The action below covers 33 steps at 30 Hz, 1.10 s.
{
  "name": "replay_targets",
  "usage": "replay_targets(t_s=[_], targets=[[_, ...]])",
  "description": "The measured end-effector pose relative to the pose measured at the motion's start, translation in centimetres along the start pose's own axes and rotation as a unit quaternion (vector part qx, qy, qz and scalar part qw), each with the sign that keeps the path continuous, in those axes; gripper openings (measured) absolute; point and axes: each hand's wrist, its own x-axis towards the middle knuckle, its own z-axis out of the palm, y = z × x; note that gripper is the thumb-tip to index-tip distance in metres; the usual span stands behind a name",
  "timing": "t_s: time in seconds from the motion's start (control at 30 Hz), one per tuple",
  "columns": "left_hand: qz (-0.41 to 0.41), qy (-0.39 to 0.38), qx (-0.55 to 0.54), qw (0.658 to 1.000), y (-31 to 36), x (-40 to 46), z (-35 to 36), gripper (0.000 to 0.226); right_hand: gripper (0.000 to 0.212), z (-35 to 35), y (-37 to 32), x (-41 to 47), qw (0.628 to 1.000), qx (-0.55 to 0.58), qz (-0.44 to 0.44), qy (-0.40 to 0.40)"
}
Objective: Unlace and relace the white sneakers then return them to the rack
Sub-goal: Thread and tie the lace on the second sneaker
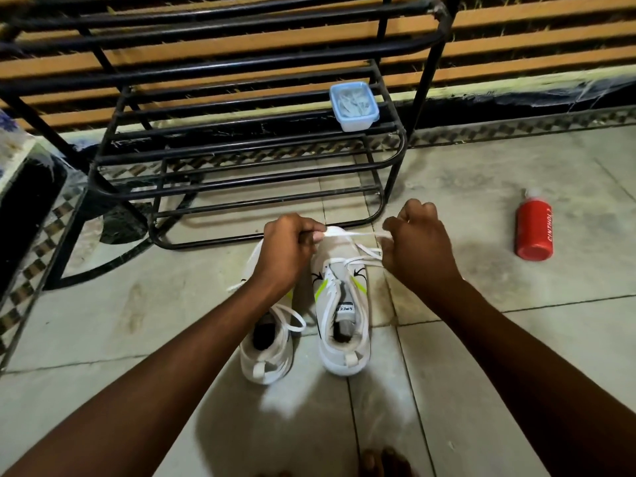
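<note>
- Head view, with the rack [220, 156] as landmark, reading left to right.
- Left shoe [266, 352]: on the floor just in front of the rack's lower front bar, toe toward it, partly hidden by the left forearm. A loose loop of lace lies across its opening; whether it is threaded I cannot tell.
- Left hand [289, 246]: above the toes of the pair, close to the rack's front bar, its fingers curled and pinching one end of the lace [354, 234].
- Right shoe [342, 304]: touching or just beside the left one, also toe toward the rack. Only its rows nearest the toe show lace crossing; the upper eyelets look bare.
- Right hand [418, 242]: right of the rack's front corner, fingers curled round the other end of the same lace, which runs taut between the two hands.
- Box [354, 106]: blue-lidded, on a rack shelf at its right end.
- Can [534, 228]: red, lying on the floor well to the right of the rack.
- Step in hand, as I judge it: working the lace through the right shoe's lowest eyelets, evening out the two ends; whether this is unlacing or relacing cannot be told.
- Next move calls for keeping both ends equal, then feeding each tip through the next eyelet pair.
</note>
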Motion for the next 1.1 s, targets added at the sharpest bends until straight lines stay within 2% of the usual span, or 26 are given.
replay_targets(t_s=[0.07,0.13,0.23,0.3,0.4,0.53,0.6,0.7,0.8,0.97,1.1], targets=[[-0.012,-0.012,-0.003,1.0,0.0,-0.4,0.4,0.019,0.046,0.5,-0.4,-0.2,0.992,0.098,-0.024,-0.076],[-0.018,-0.015,-0.007,1.0,0.0,-0.8,0.7,0.012,0.052,1.0,-1.5,-0.4,0.969,0.202,-0.074,-0.123],[-0.026,-0.008,-0.026,0.999,0.4,-1.5,0.7,0.01,0.035,2.7,-2.6,-0.9,0.966,0.184,-0.149,-0.105],[-0.04,-0.004,-0.042,0.998,0.4,-1.9,0.6,0.012,0.021,3.4,-3.1,-1.1,0.962,0.203,-0.166,-0.076],[-0.064,-0.029,-0.035,0.997,0.6,-2.5,0.5,0.012,0.012,3.3,-3.6,-1.0,0.963,0.232,-0.126,-0.045],[-0.08,-0.137,0.053,0.986,1.0,-4.0,1.0,0.015,0.014,3.8,-3.6,-1.1,0.969,0.242,-0.045,-0.018],[-0.069,-0.173,0.101,0.977,0.5,-4.8,1.8,0.025,0.011,4.2,-3.5,-1.2,0.96,0.279,-0.009,-0.036],[-0.094,-0.182,0.11,0.973,-0.3,-5.1,2.8,0.04,0.014,4.7,-3.7,-1.2,0.948,0.307,0.042,-0.078],[-0.116,-0.182,0.095,0.972,-0.3,-4.9,3.1,0.046,0.016,5.6,-3.6,-1.1,0.944,0.301,0.077,-0.109],[-0.146,-0.189,0.055,0.969,-1.1,-4.7,3.3,0.036,0.009,5.7,-4.4,-1.4,0.95,0.284,0.047,-0.118],[-0.18,-0.204,0.013,0.962,-1.1,-4.4,2.9,0.052,0.007,6.6,-5.2,-1.4,0.956,0.254,0.063,-0.133]])
